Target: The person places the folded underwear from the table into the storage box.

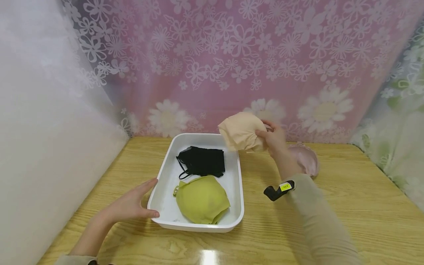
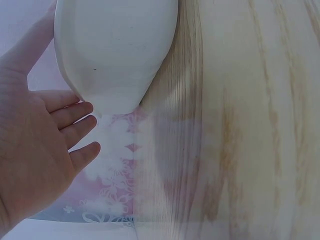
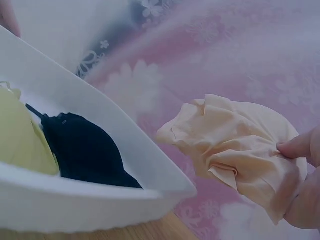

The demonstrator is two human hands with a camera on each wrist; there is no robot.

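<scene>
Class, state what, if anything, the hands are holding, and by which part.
The right hand pinches the beige garment by its right end. The left hand grips nothing; it touches the white tray at its left rim.

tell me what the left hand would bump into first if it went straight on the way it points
The left hand would first meet the left side of the white rectangular plastic tray; the fingers appear right against it, though exact contact is hard to judge.
</scene>
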